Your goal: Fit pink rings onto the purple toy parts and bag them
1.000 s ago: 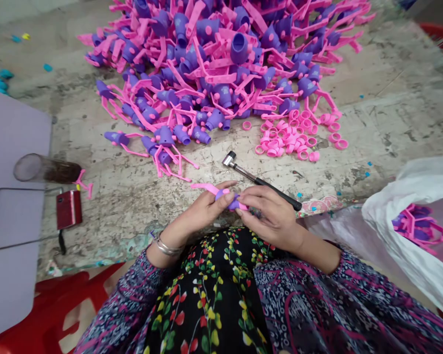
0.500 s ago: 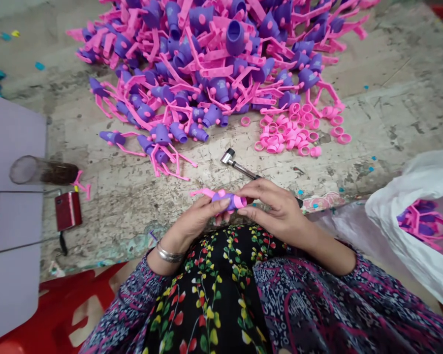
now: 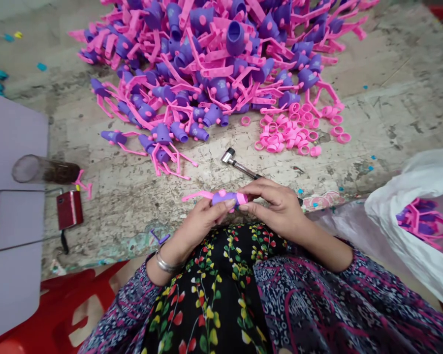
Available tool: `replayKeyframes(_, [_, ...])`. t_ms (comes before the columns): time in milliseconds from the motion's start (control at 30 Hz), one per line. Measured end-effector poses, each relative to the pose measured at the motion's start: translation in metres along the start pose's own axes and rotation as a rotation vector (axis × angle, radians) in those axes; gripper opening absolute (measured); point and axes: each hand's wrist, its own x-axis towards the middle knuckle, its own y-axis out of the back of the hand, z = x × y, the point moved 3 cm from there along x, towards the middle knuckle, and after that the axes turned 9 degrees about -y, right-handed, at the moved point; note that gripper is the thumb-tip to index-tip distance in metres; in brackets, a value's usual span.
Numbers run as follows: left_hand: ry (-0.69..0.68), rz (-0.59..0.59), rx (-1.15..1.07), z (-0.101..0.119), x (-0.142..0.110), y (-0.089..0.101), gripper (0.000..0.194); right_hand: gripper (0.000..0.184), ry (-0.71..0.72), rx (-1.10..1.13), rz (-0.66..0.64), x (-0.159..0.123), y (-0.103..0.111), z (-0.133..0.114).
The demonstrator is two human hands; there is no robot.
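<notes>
Near the table's front edge, my left hand (image 3: 203, 219) is closed around a purple plastic piece (image 3: 221, 197) with pink arms pointing left. A pink ring (image 3: 241, 198) sits around the right end of that piece. The thumb and fingers of my right hand (image 3: 275, 204) pinch at this ring. Just beyond my hands lies a small hammer (image 3: 239, 166), its head toward the far left and its handle partly hidden behind my right hand. Loose pink rings (image 3: 286, 132) lie in a cluster farther back.
A large heap of purple and pink pieces (image 3: 206, 64) covers the far table. At right, a white sack (image 3: 384, 196) holds similar pieces. On the left are a glass tumbler (image 3: 40, 169) lying on its side, a dark red box (image 3: 69, 210) and a red chair (image 3: 66, 309).
The purple piece has turned slightly in my left hand, so its pink arm reaches farther left. My right hand stays at the ring end.
</notes>
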Motion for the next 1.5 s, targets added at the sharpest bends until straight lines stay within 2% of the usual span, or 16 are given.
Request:
replayKeyframes(100, [-0.037,0.041,0.061,0.005,-0.001,-0.001,0.041,0.018,0.037,-0.020,0.007,0.000,-0.001,0.001])
replayKeyframes(200, [-0.033,0.068,-0.002,0.002,0.000,-0.002,0.038,0.019,0.048,-0.001,0.012,0.002,-0.002,-0.001])
replayKeyframes(367, [0.004,-0.018,-0.269,-0.009,0.002,-0.006,0.043,0.028,0.041,0.062,0.029,0.003,-0.005,-0.005])
replayKeyframes(533, [0.009,-0.053,-0.384,-0.011,0.003,-0.008,0.038,0.036,0.052,0.121,0.029,-0.002,-0.005,-0.007])
replayKeyframes(933, [0.001,-0.090,-0.452,-0.014,0.004,-0.009,0.033,0.028,0.063,0.061,-0.028,-0.002,-0.002,-0.009])
replayKeyframes(1200, [0.063,-0.152,-0.467,-0.022,0.003,-0.007,0.039,0.022,0.138,-0.032,-0.087,0.000,-0.002,-0.009])
replayKeyframes(1367, [0.136,-0.226,-0.542,-0.018,0.004,-0.011,0.038,0.019,0.167,-0.032,-0.105,0.001,-0.002,-0.009])
replayKeyframes(1500, [0.149,-0.238,-0.564,-0.016,0.005,-0.012,0.038,0.018,0.154,-0.019,-0.095,0.001,-0.001,-0.008])
